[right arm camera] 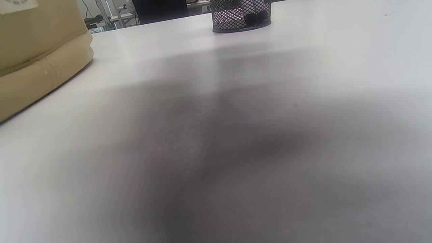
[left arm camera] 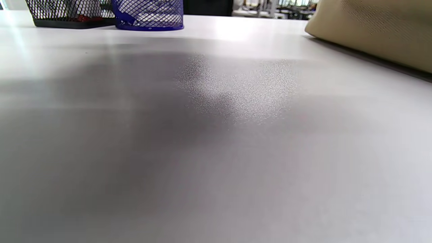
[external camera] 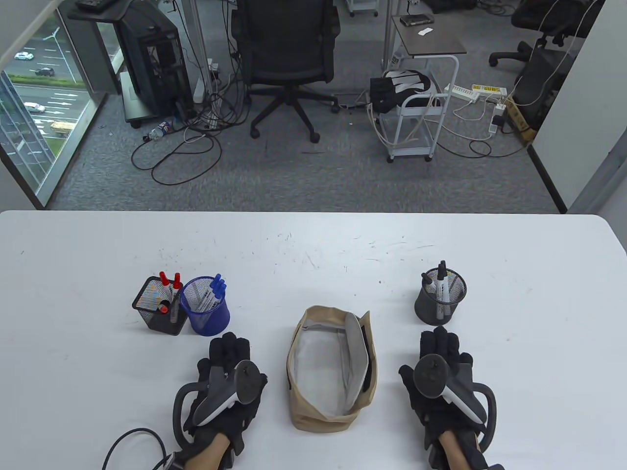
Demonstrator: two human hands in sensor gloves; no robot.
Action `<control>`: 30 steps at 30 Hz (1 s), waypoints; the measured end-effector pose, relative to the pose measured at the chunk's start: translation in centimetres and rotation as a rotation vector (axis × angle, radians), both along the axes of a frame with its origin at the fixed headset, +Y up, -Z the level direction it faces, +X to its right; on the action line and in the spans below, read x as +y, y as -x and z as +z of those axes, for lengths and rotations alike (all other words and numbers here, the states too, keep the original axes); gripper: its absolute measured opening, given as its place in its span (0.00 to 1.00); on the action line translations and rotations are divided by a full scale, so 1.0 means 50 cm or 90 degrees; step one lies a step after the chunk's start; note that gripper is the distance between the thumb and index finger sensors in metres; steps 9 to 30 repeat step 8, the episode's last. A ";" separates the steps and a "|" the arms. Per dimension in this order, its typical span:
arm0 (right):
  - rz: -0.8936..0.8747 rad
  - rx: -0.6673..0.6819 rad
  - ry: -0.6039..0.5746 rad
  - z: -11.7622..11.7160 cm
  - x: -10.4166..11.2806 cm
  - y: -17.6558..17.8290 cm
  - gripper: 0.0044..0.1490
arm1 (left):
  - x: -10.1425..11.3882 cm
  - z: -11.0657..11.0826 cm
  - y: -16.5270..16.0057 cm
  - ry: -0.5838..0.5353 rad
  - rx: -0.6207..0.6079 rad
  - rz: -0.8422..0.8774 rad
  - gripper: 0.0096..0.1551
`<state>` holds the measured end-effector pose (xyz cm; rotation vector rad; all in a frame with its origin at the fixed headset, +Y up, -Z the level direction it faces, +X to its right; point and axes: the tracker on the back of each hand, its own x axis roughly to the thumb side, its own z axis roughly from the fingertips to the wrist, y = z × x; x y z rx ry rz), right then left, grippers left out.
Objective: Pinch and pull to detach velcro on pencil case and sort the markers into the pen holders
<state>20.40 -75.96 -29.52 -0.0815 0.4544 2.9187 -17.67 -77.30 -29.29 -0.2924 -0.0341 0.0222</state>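
A beige pencil case [external camera: 332,367] lies open on the white table [external camera: 313,245], its grey lining bare and no markers showing inside. Left of it stand a square black mesh holder [external camera: 157,308] with red markers and a round blue mesh holder [external camera: 205,306] with blue markers. A round black mesh holder [external camera: 440,297] with black markers stands at the right. My left hand [external camera: 230,355] lies flat on the table left of the case, holding nothing. My right hand [external camera: 443,350] lies flat to the case's right, just in front of the black holder. Neither wrist view shows fingers.
The left wrist view shows the bases of the black holder [left arm camera: 67,15] and blue holder [left arm camera: 148,17], with the case [left arm camera: 374,30] at the right. The right wrist view shows the case [right arm camera: 37,57] at left and the round black holder [right arm camera: 241,17] ahead. A cable [external camera: 132,443] trails by my left wrist.
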 end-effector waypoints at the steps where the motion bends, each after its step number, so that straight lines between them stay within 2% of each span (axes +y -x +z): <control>1: -0.004 0.001 0.001 0.001 0.001 0.000 0.52 | 0.000 0.000 0.000 -0.001 0.001 0.000 0.51; 30: -0.016 0.005 0.003 0.002 0.001 0.000 0.52 | 0.003 0.002 0.000 -0.006 0.003 -0.002 0.51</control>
